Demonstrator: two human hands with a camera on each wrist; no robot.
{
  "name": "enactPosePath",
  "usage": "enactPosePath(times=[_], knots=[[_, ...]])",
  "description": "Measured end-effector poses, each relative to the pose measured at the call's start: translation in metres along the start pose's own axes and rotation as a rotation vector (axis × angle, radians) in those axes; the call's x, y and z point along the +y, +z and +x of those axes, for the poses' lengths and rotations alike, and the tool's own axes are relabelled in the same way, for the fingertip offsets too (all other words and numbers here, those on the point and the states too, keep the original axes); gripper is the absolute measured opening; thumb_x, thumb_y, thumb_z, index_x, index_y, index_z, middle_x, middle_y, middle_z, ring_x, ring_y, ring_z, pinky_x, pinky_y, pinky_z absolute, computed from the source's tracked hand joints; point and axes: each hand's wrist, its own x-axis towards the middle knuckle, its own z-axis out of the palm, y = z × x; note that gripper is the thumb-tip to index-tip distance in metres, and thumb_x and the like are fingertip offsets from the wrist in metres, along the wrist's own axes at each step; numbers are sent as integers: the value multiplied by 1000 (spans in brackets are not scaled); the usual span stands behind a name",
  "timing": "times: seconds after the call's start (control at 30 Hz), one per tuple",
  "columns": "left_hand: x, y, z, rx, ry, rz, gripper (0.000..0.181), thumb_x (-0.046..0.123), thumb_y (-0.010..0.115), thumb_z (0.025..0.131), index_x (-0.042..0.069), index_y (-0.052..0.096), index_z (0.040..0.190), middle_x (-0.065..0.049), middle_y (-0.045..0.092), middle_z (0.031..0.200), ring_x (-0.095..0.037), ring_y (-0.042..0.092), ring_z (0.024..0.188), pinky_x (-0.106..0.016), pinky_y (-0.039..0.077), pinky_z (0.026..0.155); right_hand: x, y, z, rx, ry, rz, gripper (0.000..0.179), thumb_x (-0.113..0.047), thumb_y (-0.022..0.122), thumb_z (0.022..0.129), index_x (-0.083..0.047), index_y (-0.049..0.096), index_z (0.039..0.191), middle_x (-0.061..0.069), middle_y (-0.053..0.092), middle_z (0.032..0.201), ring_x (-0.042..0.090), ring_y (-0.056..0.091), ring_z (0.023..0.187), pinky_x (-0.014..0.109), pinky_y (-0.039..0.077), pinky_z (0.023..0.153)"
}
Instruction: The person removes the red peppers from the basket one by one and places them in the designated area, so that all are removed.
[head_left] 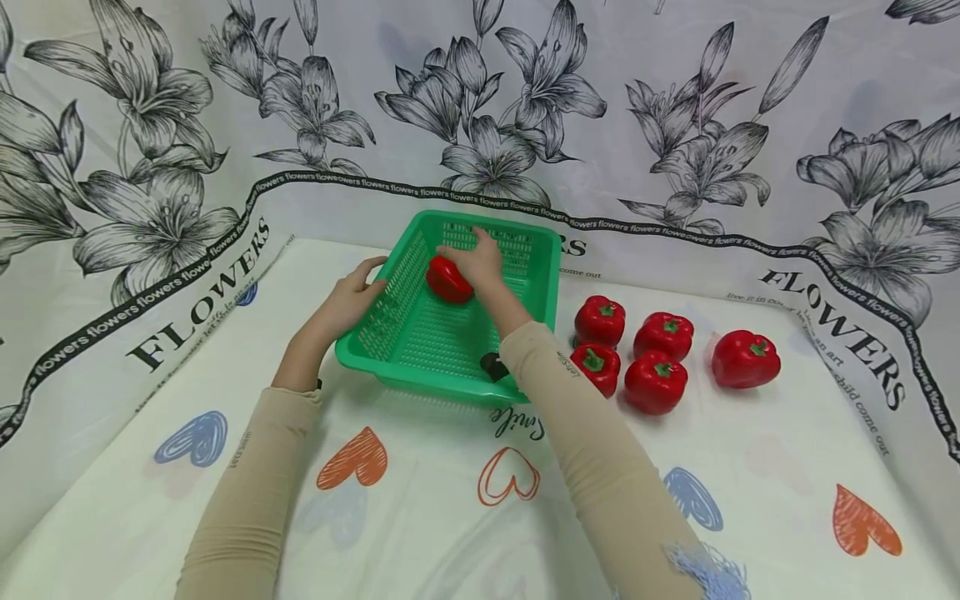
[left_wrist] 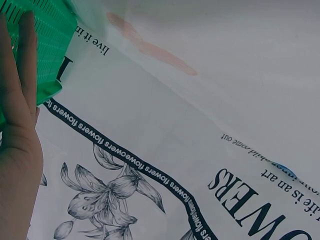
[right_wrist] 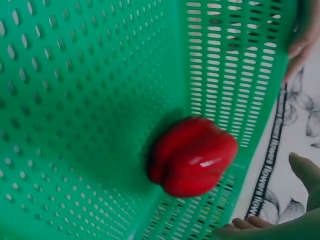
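A green plastic basket [head_left: 442, 377] with slotted walls stands on the cloth. My left hand [head_left: 347, 304] holds its left rim, the thumb over the edge; in the left wrist view two long fingers [left_wrist: 27, 60] lie along the outer wall. One red bell pepper [right_wrist: 192, 157] lies inside the basket, against a wall. Over it is my right hand [head_left: 480, 258], fingers spread; the right wrist view shows the thumb and fingertips apart from the pepper. Several more red bell peppers [head_left: 656, 382] sit on the cloth right of the basket.
White cloth [head_left: 420, 533] printed with hearts, flowers and lettering covers the table and rises behind it. A single bell pepper [head_left: 746, 359] stands a little right of the group. A small black object [head_left: 493, 365] shows beside the right sleeve, over the basket.
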Motion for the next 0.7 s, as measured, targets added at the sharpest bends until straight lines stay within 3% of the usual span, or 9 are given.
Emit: enactPosePath(times=[0.17,0.37,0.5,0.7], knots=[[1,2,4,-7,7,3,58,38,31,107,18,13,158,-29,50,139,-41,61,113,-54,48,96,8,-2,3,-95,81,-119,88,-32,73,87,-9,22,156,10,26,161,27,28,148,38,33,118],[2,2,5,-7,0,0,59,39,31,106,18,13,158,-29,55,134,-39,67,104,-47,54,85,21,0,12,-172,153,-147,89,-32,74,86,-6,22,155,14,29,158,31,32,145,42,37,115],[2,0,3,-7,-4,-1,59,39,31,106,18,13,158,-29,55,134,-39,67,104,-46,54,84,30,6,20,-176,137,-193,91,-34,75,84,-6,23,154,15,35,154,31,38,140,42,43,109],[2,0,-1,-7,-19,-11,59,39,31,106,20,12,158,-29,55,134,-39,67,104,-45,56,82,29,8,16,-219,88,-221,88,-26,72,88,-4,19,155,15,32,156,32,35,143,43,39,113]])
